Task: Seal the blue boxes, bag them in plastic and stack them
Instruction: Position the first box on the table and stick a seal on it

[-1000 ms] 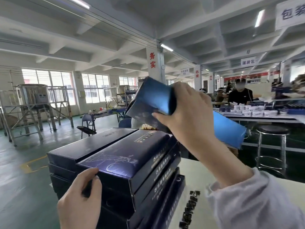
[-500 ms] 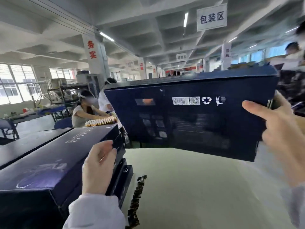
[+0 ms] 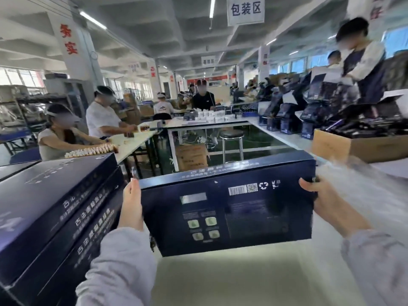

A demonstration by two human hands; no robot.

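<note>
1. Head view: the blue box (image 3: 227, 208) is held clear of the pale table (image 3: 242, 272), with its barcode face toward the camera and its top edge roughly level.
2. The left hand (image 3: 132, 206) lies flat against the box's left end, fingers straight and pointing up.
3. The right hand (image 3: 324, 199) clamps the right end — thumb on the near face, fingers hidden behind.
4. The hands are well apart, one at each end.
5. A stack of blue boxes (image 3: 55, 206) stands just left of the left hand.
6. Beyond the box are a stool (image 3: 231, 138) and, to the right, a cardboard carton (image 3: 353, 149) holding dark items.
</note>
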